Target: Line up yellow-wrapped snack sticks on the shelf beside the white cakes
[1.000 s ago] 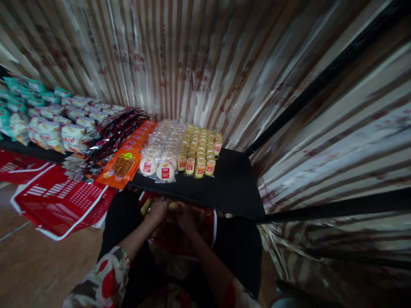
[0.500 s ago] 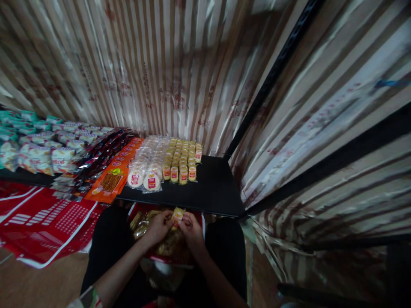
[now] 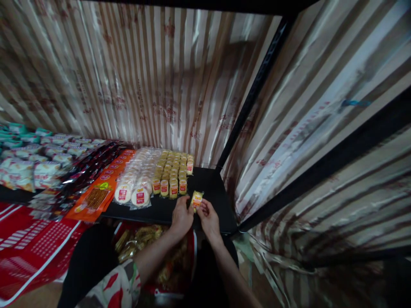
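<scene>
My left hand (image 3: 181, 216) and my right hand (image 3: 208, 217) pinch a small yellow snack packet (image 3: 196, 199) between them, just above the front of a black shelf (image 3: 212, 194). The packet hangs to the right of the rows of like yellow packets (image 3: 173, 170) lined up on that shelf. Round white cakes in clear wrap (image 3: 135, 184) lie left of those rows. Below my forearms a red basket (image 3: 152, 252) holds several more wrapped snacks.
Orange packets (image 3: 99, 192), dark red packets (image 3: 90, 164) and white-and-green bags (image 3: 28, 160) fill the shelf leftward. A striped shiny curtain (image 3: 154, 81) hangs behind and to the right. A black shelf post (image 3: 253, 92) rises at the corner. Red baskets (image 3: 28, 244) lie on the floor at left.
Both hands have risen from the red basket to the shelf front, carrying the yellow packet up. The camera has tilted upward and right.
</scene>
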The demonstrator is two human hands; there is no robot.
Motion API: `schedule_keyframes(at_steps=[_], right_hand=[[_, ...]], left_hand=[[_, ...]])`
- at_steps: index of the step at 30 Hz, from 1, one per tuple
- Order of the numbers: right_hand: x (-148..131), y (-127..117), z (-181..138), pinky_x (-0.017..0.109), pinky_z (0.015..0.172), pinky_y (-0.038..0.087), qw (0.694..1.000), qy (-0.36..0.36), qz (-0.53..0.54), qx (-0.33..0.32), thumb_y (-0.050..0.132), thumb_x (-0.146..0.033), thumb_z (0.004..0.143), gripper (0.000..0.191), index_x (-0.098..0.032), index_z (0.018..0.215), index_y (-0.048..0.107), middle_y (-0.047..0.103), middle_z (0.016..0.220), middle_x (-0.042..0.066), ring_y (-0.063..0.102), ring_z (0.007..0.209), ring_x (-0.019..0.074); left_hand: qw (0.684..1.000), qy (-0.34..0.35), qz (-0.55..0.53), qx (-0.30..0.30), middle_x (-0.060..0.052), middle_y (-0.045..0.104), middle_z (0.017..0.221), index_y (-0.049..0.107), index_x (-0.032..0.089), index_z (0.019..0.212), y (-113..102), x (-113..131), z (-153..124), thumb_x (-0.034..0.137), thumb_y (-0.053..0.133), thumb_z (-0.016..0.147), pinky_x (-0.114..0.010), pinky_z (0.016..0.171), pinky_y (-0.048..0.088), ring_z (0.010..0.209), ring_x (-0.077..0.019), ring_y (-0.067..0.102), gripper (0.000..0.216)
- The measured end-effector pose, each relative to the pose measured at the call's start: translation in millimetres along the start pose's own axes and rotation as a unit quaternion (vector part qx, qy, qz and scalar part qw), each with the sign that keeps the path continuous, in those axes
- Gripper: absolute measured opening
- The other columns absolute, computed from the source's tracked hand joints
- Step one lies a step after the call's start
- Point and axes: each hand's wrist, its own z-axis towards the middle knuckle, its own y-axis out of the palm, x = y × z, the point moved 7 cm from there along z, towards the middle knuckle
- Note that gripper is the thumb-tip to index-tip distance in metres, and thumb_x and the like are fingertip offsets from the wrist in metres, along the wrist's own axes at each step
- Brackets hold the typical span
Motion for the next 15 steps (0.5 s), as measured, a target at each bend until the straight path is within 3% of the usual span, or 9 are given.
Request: schedule_keyframes(at_steps=[4, 9, 15], right_hand=[[3.3, -9.9, 38.1, 0.029, 0.073, 0.051, 0.999, -0.021, -0.027, 0.025, 0.058, -0.033, 0.069, 0.033, -0.018, 0.099, 0.057, 0.067, 0.088, 0.005, 0.063, 0.078, 0.0163], [12.5, -4.2, 79.9, 0.031, 0.072, 0.051, 0.995, -0.032, -0.085, 0.039, 0.054, -0.031, 0.07, 0.031, -0.02, 0.098, 0.058, 0.067, 0.084, 0.004, 0.064, 0.074, 0.0164], [16.5, 16.6, 118.1, 0.031, 0.07, 0.051, 0.996, -0.04, -0.075, 0.007, 0.052, -0.028, 0.07, 0.028, -0.022, 0.097, 0.058, 0.067, 0.081, 0.001, 0.063, 0.072, 0.0161]], left_hand=[[0.999, 0.032, 0.025, 0.016, -0.011, 0.055, 0.122, 0.056, 0.013, 0.111, 16.9, 15.8, 11.7, 0.015, 0.038, 0.082, -0.033, 0.104, 0.035, 0.117, -0.0189, 0.047, 0.035], [0.997, -0.036, -0.05, -0.039, -0.011, 0.043, 0.138, 0.047, 0.009, 0.126, 50.7, 7.5, 37.6, 0.022, 0.032, 0.086, -0.031, 0.111, 0.024, 0.129, -0.0173, 0.037, 0.044], [0.986, -0.081, -0.138, -0.045, -0.012, 0.03, 0.146, 0.039, 0.008, 0.132, 69.1, 5.5, 67.0, 0.028, 0.029, 0.089, -0.03, 0.113, 0.017, 0.135, -0.0161, 0.026, 0.049]])
